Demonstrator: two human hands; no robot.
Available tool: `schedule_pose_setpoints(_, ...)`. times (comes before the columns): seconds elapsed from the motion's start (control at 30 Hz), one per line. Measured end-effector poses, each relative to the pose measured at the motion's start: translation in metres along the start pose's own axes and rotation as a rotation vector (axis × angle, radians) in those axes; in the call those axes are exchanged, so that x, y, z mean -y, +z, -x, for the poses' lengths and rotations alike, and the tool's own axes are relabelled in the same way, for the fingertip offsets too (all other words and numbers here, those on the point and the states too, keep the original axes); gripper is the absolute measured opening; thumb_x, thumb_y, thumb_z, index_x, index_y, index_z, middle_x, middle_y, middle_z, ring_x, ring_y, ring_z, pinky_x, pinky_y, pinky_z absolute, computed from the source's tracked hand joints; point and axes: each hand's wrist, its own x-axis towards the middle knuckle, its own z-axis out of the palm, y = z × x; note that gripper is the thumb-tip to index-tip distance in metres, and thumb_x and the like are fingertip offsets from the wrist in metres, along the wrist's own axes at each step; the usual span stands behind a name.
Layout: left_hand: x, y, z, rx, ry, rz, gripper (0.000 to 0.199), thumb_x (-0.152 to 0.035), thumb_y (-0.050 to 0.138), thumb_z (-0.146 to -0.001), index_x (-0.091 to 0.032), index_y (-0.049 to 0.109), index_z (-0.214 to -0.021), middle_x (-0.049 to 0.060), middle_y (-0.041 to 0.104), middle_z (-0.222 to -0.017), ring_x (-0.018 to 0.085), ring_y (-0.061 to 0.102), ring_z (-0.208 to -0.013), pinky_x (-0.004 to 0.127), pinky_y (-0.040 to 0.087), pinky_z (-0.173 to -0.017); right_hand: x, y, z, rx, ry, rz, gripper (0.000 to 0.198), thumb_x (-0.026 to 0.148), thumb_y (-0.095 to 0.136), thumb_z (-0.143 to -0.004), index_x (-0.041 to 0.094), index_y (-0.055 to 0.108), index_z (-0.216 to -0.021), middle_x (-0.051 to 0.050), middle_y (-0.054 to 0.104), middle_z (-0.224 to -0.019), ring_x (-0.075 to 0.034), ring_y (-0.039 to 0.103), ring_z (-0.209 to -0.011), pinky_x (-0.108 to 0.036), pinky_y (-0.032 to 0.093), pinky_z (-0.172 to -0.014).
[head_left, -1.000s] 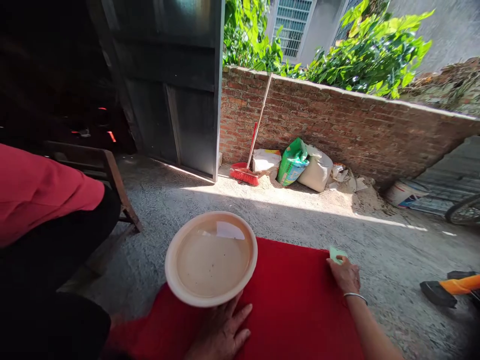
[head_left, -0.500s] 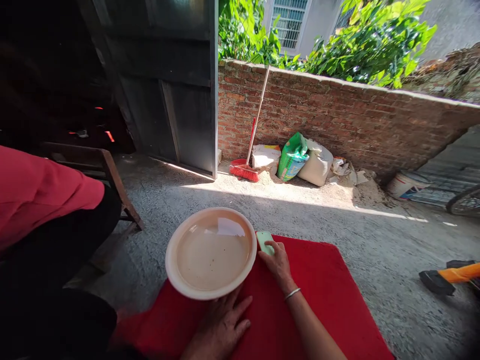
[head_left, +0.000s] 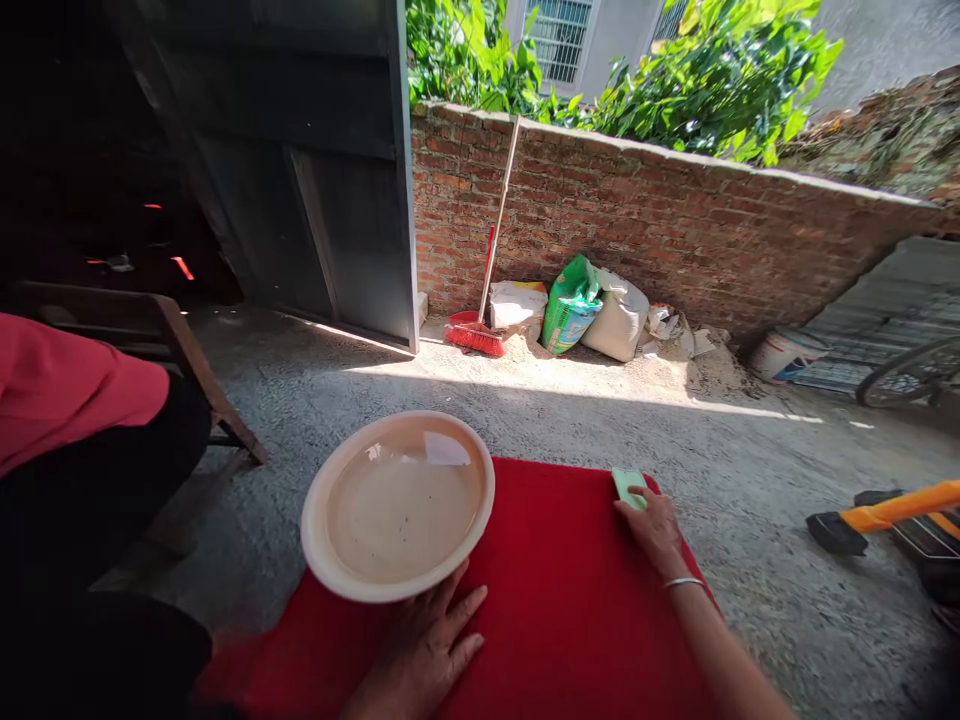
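Bare forearms, no sleeves — 1 thin silver bangle (head_left: pixel 682 582) on the right wrist.

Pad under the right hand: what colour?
Pale green pad, pressed by the right hand on the red surface; head view.

Red mat (head_left: pixel 562 600): bare stretch between basin (head_left: pixel 397 505) at left and right hand (head_left: pixel 656 525) at far right corner. Left side blocked by seated person (head_left: pixel 82 420); orange-handled tool (head_left: pixel 877 515) lies well right.

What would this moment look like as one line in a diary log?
left hand: flat on red mat, by basin of water | right hand: pressing pale green pad at mat's far edge
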Motion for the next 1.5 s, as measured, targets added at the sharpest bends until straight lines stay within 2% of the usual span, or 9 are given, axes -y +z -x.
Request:
schedule_pose_setpoints(0.1,0.001,0.000,0.000,-0.002,0.007,-0.005,0.057,-0.033,0.062,-0.092,-0.044,0.047,-0.146,0.000,0.045,-0.156,0.027,0.050,-0.136,0.044,0.044,-0.111,0.010,-0.001,-0.002,0.038,-0.087,-0.056,0.050,0.047,0.060,-0.076,0.021,0.069,-0.118,-0.010,0.068,-0.112,-0.025,0.065,-0.103,-0.032,0.050,-0.083)
schedule_pose_setpoints(0.3,0.008,0.019,0.003,-0.056,0.000,-0.012,0.058,-0.033,0.064,-0.090,-0.046,0.049,-0.145,-0.001,0.045,-0.156,0.028,0.053,-0.133,0.042,0.045,-0.110,-0.008,-0.052,-0.051,0.053,0.090,0.140,0.055,0.046,0.053,-0.082,0.016,0.067,-0.126,-0.018,0.072,-0.111,-0.030,0.068,-0.101,-0.034,0.048,-0.076)
schedule_pose_setpoints(0.5,0.016,0.032,0.006,-0.129,0.044,-0.096,0.061,-0.039,0.067,-0.088,-0.047,0.047,-0.145,-0.002,0.048,-0.154,0.028,0.052,-0.132,0.039,0.047,-0.106,0.009,-0.064,-0.077,0.162,0.025,0.178,0.030,0.032,0.059,-0.076,0.016,0.078,-0.093,-0.018,0.075,-0.094,-0.033,0.067,-0.098,-0.036,0.046,-0.078)
schedule_pose_setpoints(0.67,0.020,0.031,0.008,-0.208,0.110,-0.183,0.059,-0.044,0.062,-0.091,-0.047,0.044,-0.148,-0.002,0.047,-0.155,0.026,0.055,-0.128,0.035,0.048,-0.103,0.077,-0.054,-0.057,0.312,-0.188,0.040,0.014,0.025,0.066,-0.070,0.019,0.077,-0.077,-0.004,0.068,-0.066,-0.023,0.065,-0.074,-0.029,0.044,-0.069)
schedule_pose_setpoints(0.8,0.023,0.033,0.007,-0.266,0.129,-0.222,0.055,-0.046,0.059,-0.092,-0.046,0.048,-0.146,-0.002,0.048,-0.155,0.027,0.053,-0.131,0.037,0.045,-0.106,0.162,-0.043,-0.023,0.250,-0.429,-0.175,0.048,0.037,0.068,-0.077,0.030,0.068,-0.125,-0.001,0.069,-0.108,-0.019,0.063,-0.095,-0.028,0.046,-0.081)
schedule_pose_setpoints(0.97,0.026,0.037,0.003,-0.299,0.139,-0.205,0.050,-0.044,0.059,-0.093,-0.044,0.053,-0.143,-0.001,0.048,-0.155,0.027,0.049,-0.136,0.038,0.041,-0.110,0.219,-0.034,0.004,0.085,-0.820,-0.513,0.049,0.036,0.077,-0.074,0.030,0.068,-0.121,-0.004,0.062,-0.114,-0.021,0.057,-0.102,-0.034,0.046,-0.089)
schedule_pose_setpoints(1.07,0.025,0.037,0.001,-0.296,0.156,-0.160,0.052,-0.043,0.058,-0.093,-0.044,0.050,-0.145,-0.002,0.051,-0.152,0.025,0.053,-0.132,0.035,0.042,-0.109,0.187,-0.033,0.006,0.114,-0.684,-0.297,0.043,0.035,0.076,-0.074,0.030,0.070,-0.116,-0.002,0.063,-0.110,-0.020,0.060,-0.100,-0.031,0.046,-0.087)
schedule_pose_setpoints(1.33,0.024,0.037,0.002,-0.246,0.141,-0.143,0.057,-0.043,0.059,-0.093,-0.046,0.044,-0.148,-0.003,0.052,-0.151,0.023,0.058,-0.126,0.034,0.044,-0.106,0.033,-0.069,-0.050,0.102,-0.122,0.157,0.033,0.033,0.061,-0.080,0.017,0.075,-0.105,-0.011,0.072,-0.087,-0.024,0.068,-0.085,-0.029,0.045,-0.069)
schedule_pose_setpoints(1.5,0.029,0.047,0.004,-0.238,0.133,-0.175,0.057,-0.047,0.060,-0.092,-0.048,0.045,-0.147,-0.003,0.053,-0.150,0.024,0.060,-0.121,0.034,0.045,-0.104,0.009,-0.072,-0.081,0.211,-0.082,0.317,0.022,0.036,0.062,-0.078,0.020,0.076,-0.080,-0.013,0.075,-0.087,-0.027,0.069,-0.089,-0.029,0.043,-0.069)
